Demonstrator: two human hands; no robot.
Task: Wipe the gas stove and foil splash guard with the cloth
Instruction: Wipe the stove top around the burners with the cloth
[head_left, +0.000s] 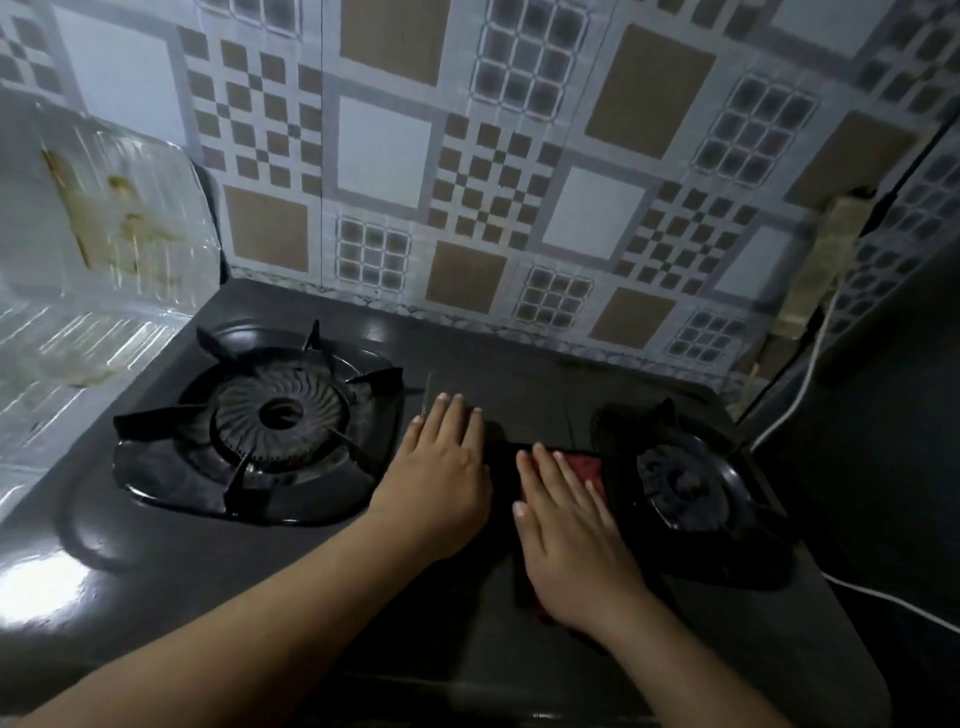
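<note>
A dark two-burner gas stove fills the middle of the view. Its left burner has a black pan support, and the right burner lies in shadow. My left hand rests flat on the stove top between the burners, fingers together, holding nothing. My right hand presses flat on a red cloth, which shows at my fingertips and under my palm beside the right burner. The foil splash guard stands at the left, shiny, with yellowish stains.
A patterned tile-look covering lines the back wall. A white cable hangs down at the right and runs along the stove's right side. A dark surface stands at the right edge.
</note>
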